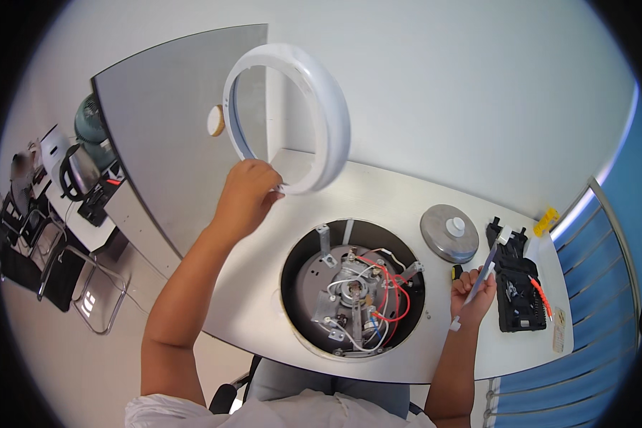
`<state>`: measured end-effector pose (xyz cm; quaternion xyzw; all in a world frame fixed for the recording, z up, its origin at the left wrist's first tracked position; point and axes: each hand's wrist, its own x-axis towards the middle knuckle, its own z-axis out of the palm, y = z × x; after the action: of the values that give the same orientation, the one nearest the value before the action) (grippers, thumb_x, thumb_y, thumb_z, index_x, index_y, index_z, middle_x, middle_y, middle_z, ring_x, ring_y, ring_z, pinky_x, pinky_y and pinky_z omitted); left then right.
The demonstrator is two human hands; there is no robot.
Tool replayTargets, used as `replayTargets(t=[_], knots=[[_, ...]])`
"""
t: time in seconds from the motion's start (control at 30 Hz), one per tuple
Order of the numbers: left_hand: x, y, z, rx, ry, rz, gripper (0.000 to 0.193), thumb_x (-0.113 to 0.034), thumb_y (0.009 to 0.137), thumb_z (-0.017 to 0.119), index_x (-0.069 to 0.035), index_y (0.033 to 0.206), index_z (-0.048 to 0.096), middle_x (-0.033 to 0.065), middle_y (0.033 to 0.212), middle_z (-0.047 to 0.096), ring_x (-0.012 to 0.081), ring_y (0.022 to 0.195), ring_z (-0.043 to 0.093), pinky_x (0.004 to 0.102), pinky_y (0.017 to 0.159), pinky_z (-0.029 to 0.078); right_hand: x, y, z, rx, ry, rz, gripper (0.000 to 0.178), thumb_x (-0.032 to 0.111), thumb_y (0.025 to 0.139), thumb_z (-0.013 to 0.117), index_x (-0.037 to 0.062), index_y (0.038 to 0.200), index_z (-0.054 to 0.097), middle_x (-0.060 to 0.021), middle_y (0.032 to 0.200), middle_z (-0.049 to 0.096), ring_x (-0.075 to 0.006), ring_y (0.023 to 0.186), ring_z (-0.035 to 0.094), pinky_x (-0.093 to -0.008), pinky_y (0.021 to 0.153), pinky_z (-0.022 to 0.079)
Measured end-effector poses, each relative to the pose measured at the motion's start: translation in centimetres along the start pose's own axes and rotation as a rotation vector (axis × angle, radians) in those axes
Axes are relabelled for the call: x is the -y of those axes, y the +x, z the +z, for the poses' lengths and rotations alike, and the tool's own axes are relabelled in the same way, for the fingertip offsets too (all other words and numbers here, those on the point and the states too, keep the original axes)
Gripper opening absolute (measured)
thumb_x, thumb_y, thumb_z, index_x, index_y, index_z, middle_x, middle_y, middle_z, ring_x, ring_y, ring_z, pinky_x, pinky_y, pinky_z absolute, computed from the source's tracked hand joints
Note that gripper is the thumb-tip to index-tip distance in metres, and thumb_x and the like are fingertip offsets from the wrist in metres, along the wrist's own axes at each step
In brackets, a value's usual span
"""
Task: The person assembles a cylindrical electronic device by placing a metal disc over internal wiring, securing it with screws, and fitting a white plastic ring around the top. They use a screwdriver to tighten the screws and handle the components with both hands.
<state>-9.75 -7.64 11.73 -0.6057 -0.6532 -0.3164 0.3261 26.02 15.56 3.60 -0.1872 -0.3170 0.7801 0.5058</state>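
Observation:
My left hand (248, 194) is closed on the lower edge of a large white ring (335, 121), held up and tilted over the table's far left. In my right hand (474, 294), at the table's right, is a thin grey strip with white end pieces (486, 269), gripped near its middle. Between my forearms stands a round metal appliance housing (287, 285), open at the top. Inside it show brackets, a central metal assembly (353, 289) and red, white and blue wires (406, 303).
Right of the housing lies a round metal lid (442, 239) with a white knob. A black tool case (513, 314), an orange-handled tool (540, 294) and a yellow item (546, 221) lie farther right. A grey partition (171, 121) borders the table's left; a metal railing (606, 207) stands at right.

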Motion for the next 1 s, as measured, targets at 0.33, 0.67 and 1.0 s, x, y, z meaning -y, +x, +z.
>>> replayTargets(t=[0.33, 0.67, 1.0], knots=[[-6.3, -2.6, -5.9, 0.211, 0.038, -0.082, 0.026, -0.002, 0.066, 0.074, -0.007, 0.08, 0.053, 0.0053, 0.098, 0.06, 0.0262, 0.085, 0.056, 0.0395, 0.075, 0.043, -1.3, 4.0, -7.2, 0.548, 0.231, 0.072, 0.041, 0.038, 0.096, 0.032, 0.0086, 0.113, 0.056, -0.0059, 0.105, 0.064, -0.02, 0.098, 0.06, -0.034, 0.086, 0.047], [-10.1, -2.7, -8.4, 0.283, 0.158, -0.171, 0.022, -0.01, 0.066, 0.077, -0.011, 0.082, 0.062, 0.0006, 0.098, 0.062, 0.0197, 0.097, 0.058, 0.0447, 0.092, 0.041, -1.5, 2.4, -3.1, -0.062, 0.097, 0.035, 0.039, 0.044, 0.093, 0.037, 0.0103, 0.103, 0.055, -0.0036, 0.085, 0.062, -0.0207, 0.069, 0.059, -0.0338, 0.058, 0.047], [-11.8, -2.8, -8.5, 0.301, 0.176, -0.154, 0.024, -0.012, 0.064, 0.079, -0.012, 0.084, 0.065, -0.0015, 0.097, 0.062, 0.0175, 0.099, 0.058, 0.0471, 0.094, 0.04, -1.3, 2.0, -2.9, -0.055, 0.127, -0.01, 0.041, 0.04, 0.095, 0.038, 0.009, 0.115, 0.054, -0.0042, 0.105, 0.062, -0.021, 0.1, 0.058, -0.0339, 0.089, 0.044]])
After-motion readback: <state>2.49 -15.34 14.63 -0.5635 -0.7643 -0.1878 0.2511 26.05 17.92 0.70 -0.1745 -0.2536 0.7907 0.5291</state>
